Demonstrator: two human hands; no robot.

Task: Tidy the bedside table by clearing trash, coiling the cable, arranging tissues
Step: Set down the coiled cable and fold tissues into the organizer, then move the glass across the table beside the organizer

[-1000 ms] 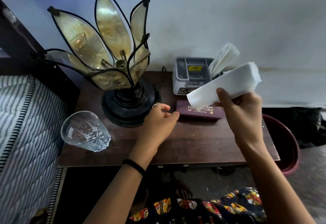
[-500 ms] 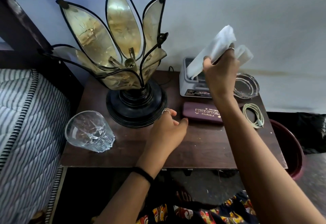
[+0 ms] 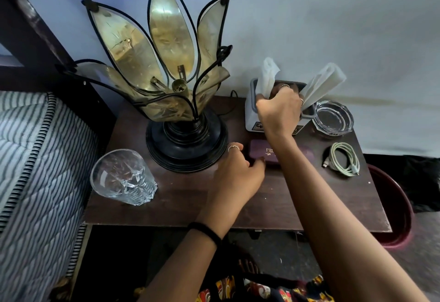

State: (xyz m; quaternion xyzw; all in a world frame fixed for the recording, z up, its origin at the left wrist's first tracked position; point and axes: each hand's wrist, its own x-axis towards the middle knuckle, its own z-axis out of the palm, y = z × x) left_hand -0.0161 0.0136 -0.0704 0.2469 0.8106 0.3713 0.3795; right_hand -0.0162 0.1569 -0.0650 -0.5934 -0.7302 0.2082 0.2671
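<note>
From the head view, the right hand (image 3: 279, 108) is closed on a folded tissue (image 3: 267, 78), pressing it into the grey holder (image 3: 250, 111) at the back of the table (image 3: 285, 201); a second tissue (image 3: 321, 85) stands beside it. The left hand (image 3: 234, 175) rests loosely curled, holding nothing. Tissue is light, limp and tears easily, so I would pinch it low on the fold.

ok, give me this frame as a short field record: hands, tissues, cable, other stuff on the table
right hand: over the grey holder, gripping a folded tissue that stands in it
second tissue: upright at the holder's right end
left hand: holds nothing, low over the table, fingertips at the maroon case
cable: coiled, lying near the table's right edge
ashtray: glass, right of the holder
tumbler: glass, front left
lamp: petal-shaped, back left
bin: dark red, on the floor to the right
</note>
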